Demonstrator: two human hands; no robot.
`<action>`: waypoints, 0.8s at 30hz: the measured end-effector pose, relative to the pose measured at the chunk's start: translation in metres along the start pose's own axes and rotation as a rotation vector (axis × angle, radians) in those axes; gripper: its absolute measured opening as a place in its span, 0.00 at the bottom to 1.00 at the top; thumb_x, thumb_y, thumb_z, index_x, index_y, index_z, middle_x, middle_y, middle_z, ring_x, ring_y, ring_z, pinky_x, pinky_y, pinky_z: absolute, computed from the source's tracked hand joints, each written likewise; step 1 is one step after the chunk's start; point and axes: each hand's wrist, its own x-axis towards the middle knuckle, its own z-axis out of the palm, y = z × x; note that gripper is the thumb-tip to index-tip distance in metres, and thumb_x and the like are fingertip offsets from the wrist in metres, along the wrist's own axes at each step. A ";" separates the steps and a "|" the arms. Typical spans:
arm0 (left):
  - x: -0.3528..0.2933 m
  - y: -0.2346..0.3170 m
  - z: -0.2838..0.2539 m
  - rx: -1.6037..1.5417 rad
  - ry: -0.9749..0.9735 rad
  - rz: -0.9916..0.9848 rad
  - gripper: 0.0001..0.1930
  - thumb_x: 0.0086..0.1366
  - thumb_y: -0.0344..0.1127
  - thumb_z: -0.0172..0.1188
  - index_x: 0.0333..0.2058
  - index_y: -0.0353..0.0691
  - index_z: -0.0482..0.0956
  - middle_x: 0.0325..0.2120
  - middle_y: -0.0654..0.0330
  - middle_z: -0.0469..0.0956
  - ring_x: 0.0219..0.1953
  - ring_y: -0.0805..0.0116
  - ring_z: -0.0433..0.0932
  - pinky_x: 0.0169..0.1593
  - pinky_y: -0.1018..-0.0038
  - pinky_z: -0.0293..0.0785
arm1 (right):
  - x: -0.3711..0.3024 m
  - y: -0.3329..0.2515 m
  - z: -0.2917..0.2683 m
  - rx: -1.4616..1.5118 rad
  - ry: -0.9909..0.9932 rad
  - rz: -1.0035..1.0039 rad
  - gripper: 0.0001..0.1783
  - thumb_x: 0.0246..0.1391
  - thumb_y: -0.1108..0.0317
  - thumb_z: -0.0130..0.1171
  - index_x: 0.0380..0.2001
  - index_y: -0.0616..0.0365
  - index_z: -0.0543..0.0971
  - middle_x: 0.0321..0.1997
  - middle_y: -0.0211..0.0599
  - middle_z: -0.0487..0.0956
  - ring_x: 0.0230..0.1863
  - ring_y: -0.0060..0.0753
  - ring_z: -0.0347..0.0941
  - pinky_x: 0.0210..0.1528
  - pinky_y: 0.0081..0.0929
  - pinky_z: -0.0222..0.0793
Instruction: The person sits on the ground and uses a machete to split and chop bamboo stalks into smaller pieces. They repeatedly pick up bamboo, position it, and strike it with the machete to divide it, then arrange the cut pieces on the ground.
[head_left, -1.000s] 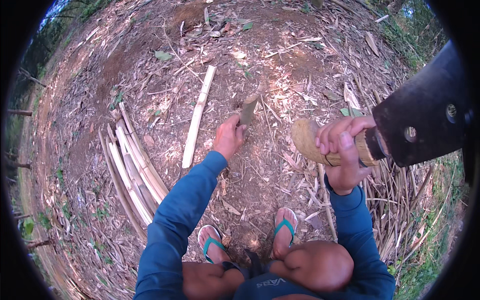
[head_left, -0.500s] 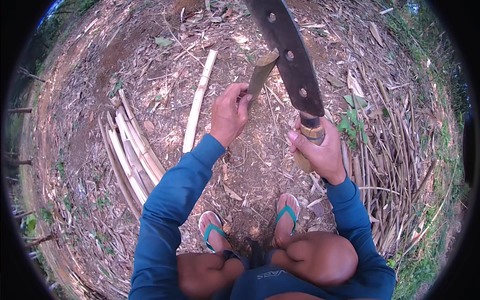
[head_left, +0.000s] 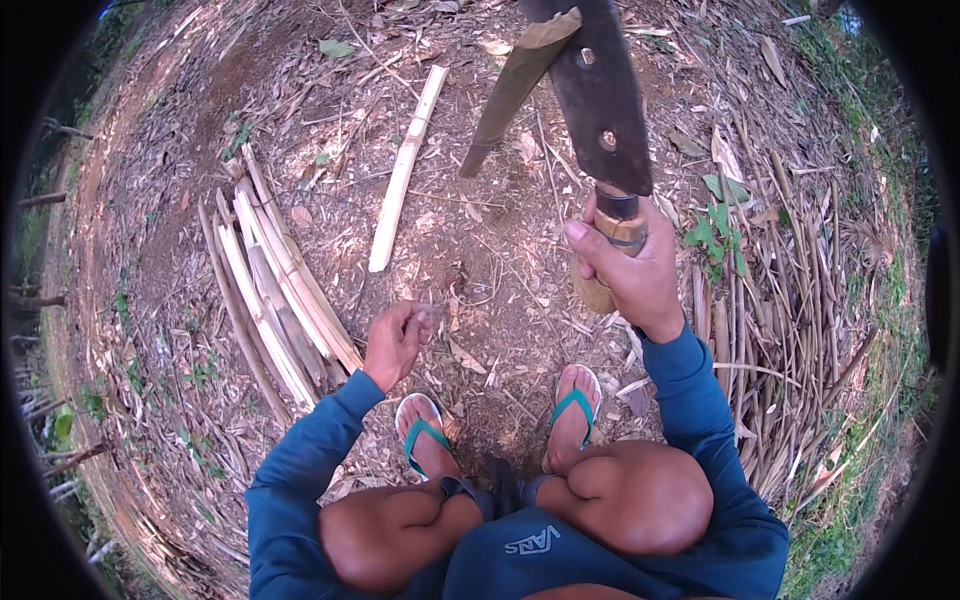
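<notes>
In my right hand (head_left: 635, 260) is the wooden handle of a machete (head_left: 605, 110), my fingers wrapped round it. Its broad dark blade has several round holes and points away from me, the tip cut off by the upper edge of the view. A dull greenish-brown strip of split wood (head_left: 515, 90) hangs from the blade, its upper end against the metal and no hand on it. Low on the left, my left hand (head_left: 398, 342) has its fingers curled together, with nothing visible in them. It is nearest to a bundle of split sticks (head_left: 285, 265).
One pale split stick (head_left: 408, 170) lies alone ahead of my left hand. To the right is a large heap of thin brown sticks (head_left: 785, 300) with green leaves (head_left: 715, 240) at its edge. My feet in sandals (head_left: 428, 437) rest on ground strewn with dry leaves and chips.
My left hand has let go of the wood strip and dropped back toward me. The strip now hangs on the blade. The machete has shifted slightly upward in view.
</notes>
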 end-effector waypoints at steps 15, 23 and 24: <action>-0.036 0.017 0.031 -0.101 0.156 -0.035 0.10 0.71 0.35 0.57 0.40 0.33 0.80 0.17 0.69 0.70 0.21 0.83 0.65 0.25 0.79 0.63 | 0.013 0.016 0.017 0.054 0.023 -0.039 0.13 0.55 0.65 0.69 0.32 0.58 0.74 0.20 0.25 0.74 0.20 0.14 0.69 0.22 0.17 0.64; -0.036 0.006 0.052 -0.163 0.153 -0.108 0.09 0.65 0.38 0.62 0.35 0.37 0.82 0.11 0.66 0.67 0.16 0.79 0.63 0.21 0.74 0.60 | 0.007 0.136 0.013 -0.140 0.078 0.154 0.11 0.55 0.67 0.67 0.31 0.59 0.74 0.21 0.26 0.73 0.19 0.17 0.69 0.23 0.21 0.65; -0.030 0.014 0.055 -0.122 0.142 -0.077 0.09 0.65 0.38 0.62 0.34 0.38 0.82 0.11 0.65 0.67 0.15 0.77 0.64 0.22 0.74 0.61 | 0.016 0.171 0.007 -0.251 0.004 0.253 0.13 0.54 0.66 0.67 0.31 0.59 0.74 0.21 0.25 0.73 0.19 0.17 0.69 0.23 0.22 0.65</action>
